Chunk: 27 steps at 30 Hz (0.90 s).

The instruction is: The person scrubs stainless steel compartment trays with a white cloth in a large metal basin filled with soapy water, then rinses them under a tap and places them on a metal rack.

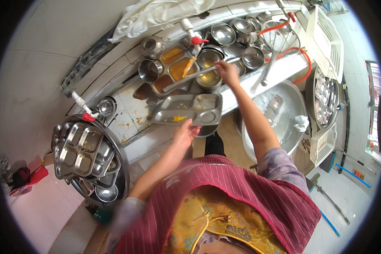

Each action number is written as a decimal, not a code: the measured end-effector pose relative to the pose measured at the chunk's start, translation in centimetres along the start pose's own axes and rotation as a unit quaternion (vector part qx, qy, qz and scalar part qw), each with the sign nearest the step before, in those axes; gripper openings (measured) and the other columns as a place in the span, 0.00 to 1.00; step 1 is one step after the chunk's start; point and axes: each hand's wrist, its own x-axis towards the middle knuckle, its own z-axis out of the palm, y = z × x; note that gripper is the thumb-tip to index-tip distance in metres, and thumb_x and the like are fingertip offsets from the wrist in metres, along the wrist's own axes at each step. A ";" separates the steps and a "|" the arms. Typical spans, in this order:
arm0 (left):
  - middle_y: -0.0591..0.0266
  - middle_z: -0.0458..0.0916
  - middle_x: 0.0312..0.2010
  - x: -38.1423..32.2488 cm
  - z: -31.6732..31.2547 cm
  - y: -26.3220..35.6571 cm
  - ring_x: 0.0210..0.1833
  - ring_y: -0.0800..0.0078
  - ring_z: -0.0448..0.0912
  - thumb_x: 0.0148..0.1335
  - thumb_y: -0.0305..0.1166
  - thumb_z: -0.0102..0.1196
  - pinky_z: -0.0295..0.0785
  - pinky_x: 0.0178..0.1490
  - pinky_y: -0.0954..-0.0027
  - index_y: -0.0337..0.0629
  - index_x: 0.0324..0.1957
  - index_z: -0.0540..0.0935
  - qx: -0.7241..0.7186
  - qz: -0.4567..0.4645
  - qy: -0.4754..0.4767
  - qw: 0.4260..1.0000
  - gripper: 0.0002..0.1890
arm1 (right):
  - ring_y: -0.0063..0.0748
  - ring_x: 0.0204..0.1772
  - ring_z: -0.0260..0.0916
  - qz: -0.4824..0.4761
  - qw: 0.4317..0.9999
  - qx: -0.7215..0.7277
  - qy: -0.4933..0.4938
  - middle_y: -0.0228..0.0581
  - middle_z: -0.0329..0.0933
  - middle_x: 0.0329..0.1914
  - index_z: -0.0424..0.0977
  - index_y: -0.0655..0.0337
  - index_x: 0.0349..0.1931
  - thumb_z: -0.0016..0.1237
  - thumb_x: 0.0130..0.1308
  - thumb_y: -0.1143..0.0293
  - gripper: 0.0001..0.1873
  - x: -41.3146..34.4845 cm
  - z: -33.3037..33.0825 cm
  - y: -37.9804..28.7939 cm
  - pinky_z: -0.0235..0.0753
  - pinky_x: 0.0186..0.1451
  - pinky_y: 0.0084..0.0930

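My left hand grips the near edge of a steel compartment meal tray, which has yellow food scraps on it. My right hand is closed on a long metal utensil or bar that slants across a second compartment tray filled with orange-brown liquid. Just left of my right hand, steel bowls hold yellowish liquid. Above the filled tray is a tap with a red handle. More steel bowls stand behind, in the trough.
Stacked dirty trays fill a large basin at left. At right are a wide metal basin of sudsy water, a large wire strainer, an orange hose, white plastic baskets and a round container of trays.
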 end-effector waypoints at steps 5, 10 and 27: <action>0.52 0.80 0.28 -0.3 -2.2 1.7 0.26 0.68 0.79 0.59 0.33 0.52 0.76 0.25 0.75 0.36 0.37 0.73 0.025 -0.025 -0.002 0.999 0.10 | 0.42 0.47 0.68 -0.219 0.920 -0.302 -0.116 0.42 0.71 0.39 0.72 0.57 0.40 0.42 0.59 0.64 0.12 5.6 11.6 -7.6 0.66 0.48 0.35; 0.50 0.80 0.29 -0.4 -4.3 2.2 0.28 0.67 0.80 0.59 0.34 0.52 0.76 0.25 0.77 0.36 0.36 0.74 0.019 -0.083 0.020 0.996 0.10 | 0.37 0.52 0.61 -0.248 0.862 -0.387 -0.213 0.36 0.68 0.42 0.70 0.52 0.40 0.51 0.49 0.48 0.23 5.9 10.2 -5.7 0.61 0.50 0.33; 0.50 0.80 0.32 0.4 -4.6 2.4 0.33 0.64 0.81 0.61 0.33 0.51 0.75 0.24 0.78 0.32 0.40 0.74 -0.056 -0.060 -0.032 0.996 0.12 | 0.42 0.45 0.67 -0.235 0.848 -0.449 -0.153 0.39 0.70 0.32 0.71 0.54 0.30 0.42 0.58 0.64 0.07 10.8 5.1 1.3 0.63 0.48 0.39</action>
